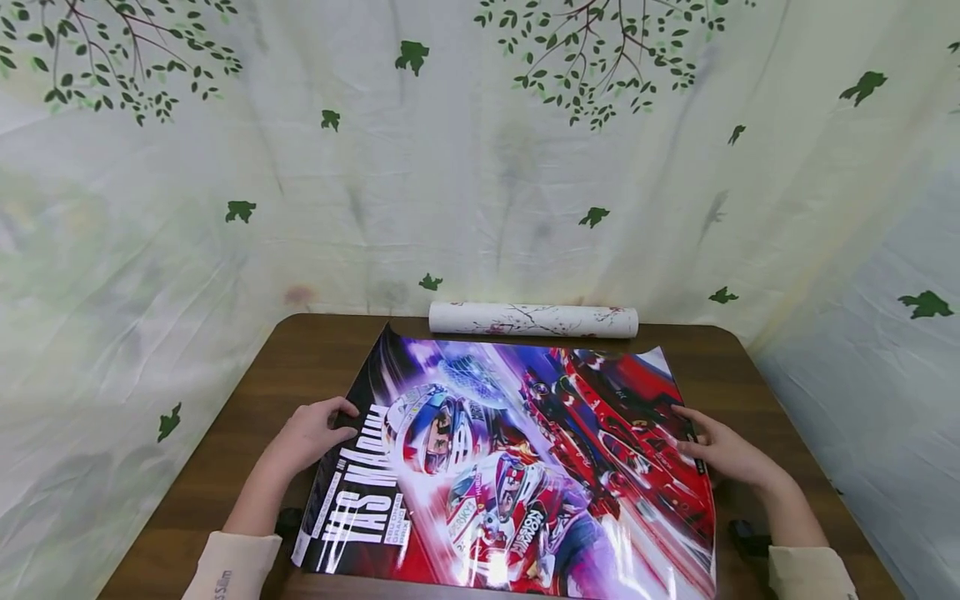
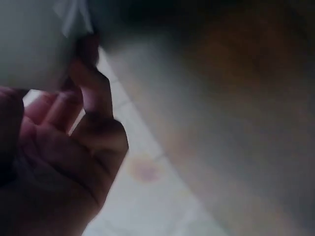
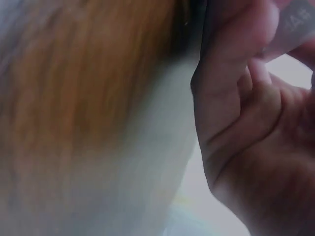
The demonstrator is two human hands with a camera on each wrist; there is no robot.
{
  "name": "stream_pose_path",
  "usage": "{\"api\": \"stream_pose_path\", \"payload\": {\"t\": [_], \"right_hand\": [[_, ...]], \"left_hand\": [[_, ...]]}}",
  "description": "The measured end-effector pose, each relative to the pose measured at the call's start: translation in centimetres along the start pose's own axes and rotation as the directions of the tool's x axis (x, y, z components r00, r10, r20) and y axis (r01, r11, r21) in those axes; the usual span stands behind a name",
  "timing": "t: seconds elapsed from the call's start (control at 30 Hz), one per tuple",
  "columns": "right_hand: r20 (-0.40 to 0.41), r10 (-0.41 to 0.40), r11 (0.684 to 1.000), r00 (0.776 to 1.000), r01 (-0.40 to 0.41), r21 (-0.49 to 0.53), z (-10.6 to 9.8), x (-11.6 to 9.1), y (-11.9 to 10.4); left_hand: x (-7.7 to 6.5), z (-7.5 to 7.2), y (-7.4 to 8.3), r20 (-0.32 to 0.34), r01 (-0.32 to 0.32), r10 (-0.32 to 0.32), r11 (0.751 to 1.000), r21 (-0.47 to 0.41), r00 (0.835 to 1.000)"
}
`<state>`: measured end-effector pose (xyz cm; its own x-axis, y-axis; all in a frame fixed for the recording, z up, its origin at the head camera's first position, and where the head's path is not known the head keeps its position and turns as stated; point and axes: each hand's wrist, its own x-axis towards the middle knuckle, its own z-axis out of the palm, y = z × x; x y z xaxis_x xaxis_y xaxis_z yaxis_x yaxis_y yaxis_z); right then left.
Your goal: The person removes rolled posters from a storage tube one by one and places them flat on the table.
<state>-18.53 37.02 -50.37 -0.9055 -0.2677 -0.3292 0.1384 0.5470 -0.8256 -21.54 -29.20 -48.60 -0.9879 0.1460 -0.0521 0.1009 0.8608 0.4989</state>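
Note:
A glossy poster (image 1: 517, 467) with racing drivers in helmets and red race cars lies spread over the brown table, its far corners curling up. At its left edge, my left hand (image 1: 309, 433) pinches the sheet between thumb and fingers. My right hand (image 1: 731, 450) grips the opposite edge in the same way. In the left wrist view, the curled fingers of the left hand (image 2: 74, 142) meet the sheet's pale underside (image 2: 34, 44). The right wrist view has the right hand (image 3: 251, 132) bent around the poster's edge, with the sheet partly hidden behind the fingers.
A white rolled sheet with a branch pattern (image 1: 532, 320) lies along the far edge of the table (image 1: 247, 400). Small black objects (image 1: 748, 537) sit near each forearm. Behind the table hangs a pale curtain with leaves (image 1: 465, 167).

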Motion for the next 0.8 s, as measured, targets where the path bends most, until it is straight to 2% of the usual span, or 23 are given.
{"api": "stream_pose_path", "payload": {"t": [0.07,0.17,0.3,0.37,0.53,0.67,0.73,0.8], "right_hand": [[0.055,-0.014,0.997,0.998,0.010,0.074,-0.3,0.0,0.4],[0.101,-0.029,0.989,0.994,0.013,0.149,-0.8,0.0,1.0],[0.075,-0.080,0.983,0.994,0.066,0.173,-1.2,0.0,1.5],[0.043,-0.109,0.979,0.993,0.100,0.178,-1.3,-0.2,1.6],[-0.022,-0.144,0.955,0.989,0.145,0.259,-1.4,-0.9,2.2],[-0.059,-0.181,0.897,0.982,0.189,0.400,-1.5,-1.5,2.7],[-0.091,-0.196,0.864,0.976,0.216,0.455,-1.5,-1.8,2.8],[-0.124,-0.209,0.838,0.970,0.243,0.489,-1.4,-2.0,2.8]], "left_hand": [[0.3,0.0,-1.2,0.041,0.014,-0.010,0.994,-0.106,0.999],[0.6,-0.3,-2.7,0.113,0.029,0.001,0.965,-0.261,0.994],[1.1,-0.5,-4.1,0.193,0.031,0.062,0.895,-0.445,0.979],[1.1,-0.5,-4.4,0.217,0.054,0.069,0.854,-0.517,0.974],[1.0,-0.5,-4.8,0.213,0.091,0.054,0.782,-0.617,0.976],[0.6,-0.7,-5.0,0.179,0.094,0.038,0.736,-0.670,0.983],[0.3,-0.9,-4.9,0.157,0.085,0.032,0.723,-0.686,0.987],[0.0,-1.1,-4.7,0.120,0.059,0.033,0.725,-0.687,0.992]]}}
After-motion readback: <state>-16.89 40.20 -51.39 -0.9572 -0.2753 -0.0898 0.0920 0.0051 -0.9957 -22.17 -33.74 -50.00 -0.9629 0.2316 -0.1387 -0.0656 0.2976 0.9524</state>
